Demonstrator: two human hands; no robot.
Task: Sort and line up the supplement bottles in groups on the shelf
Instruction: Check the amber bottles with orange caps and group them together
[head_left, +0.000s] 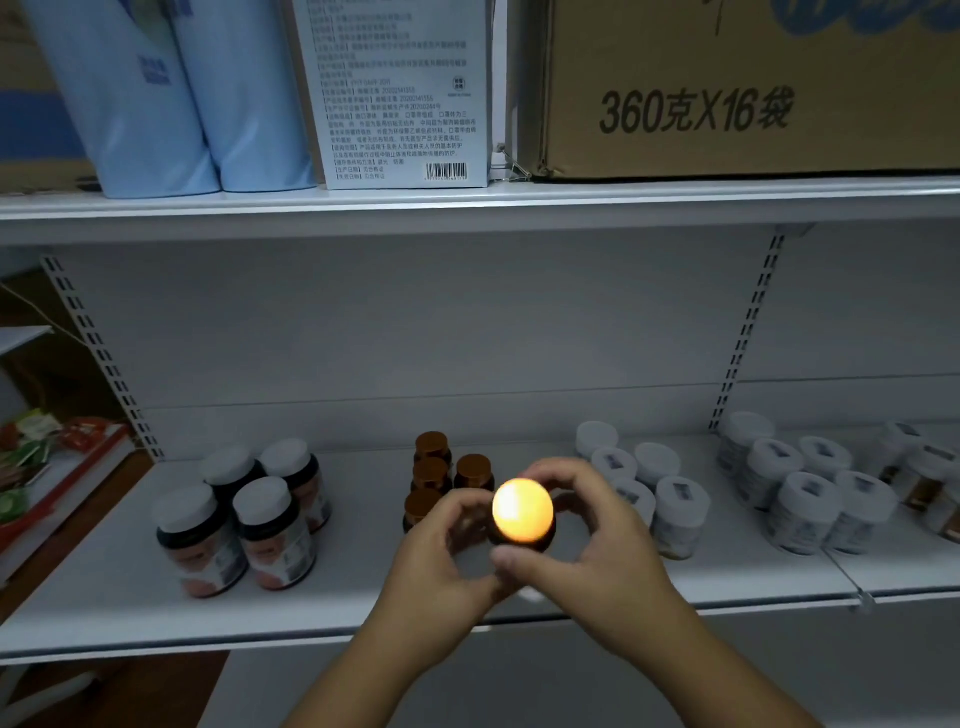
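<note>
Both my hands curl round a small dark bottle with a gold cap (522, 512) that glares bright in the light, held just over the white shelf (363, 597). My left hand (441, 556) grips it from the left, my right hand (597, 540) from the right. Just behind it stand several more gold-capped bottles (432, 457) in a short column. To the left is a group of dark bottles with white caps and orange labels (244, 514). To the right stand several white-capped pale bottles (649, 483).
More white-capped bottles (810, 483) fill the adjoining shelf section on the right. The upper shelf (467, 202) carries blue bottles (171, 98), a white printed box (400, 93) and a cardboard carton (743, 88). Colourful packets (36, 452) lie at the far left.
</note>
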